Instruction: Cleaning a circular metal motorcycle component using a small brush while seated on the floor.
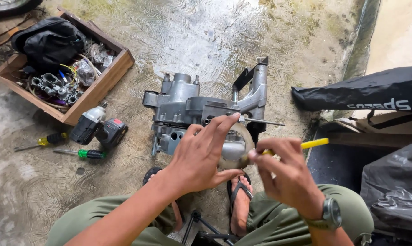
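My left hand (205,155) grips a pale ring-shaped part (242,136), thumb under it and fingers over its rim, with a grey metal piece inside the ring. My right hand (285,175) holds a thin yellow-handled tool (313,144), its tip hidden against the ring's right side. Both hands hover just in front of a grey metal engine case (188,107) that lies on the concrete floor, with a thin rod sticking out to its right.
A wooden box (103,82) with a black bag and several metal parts stands at the upper left. A cordless drill (96,127) and two screwdrivers (85,154) lie left of the engine. Black plastic bags (365,91) lie to the right. My sandalled feet (240,200) rest below.
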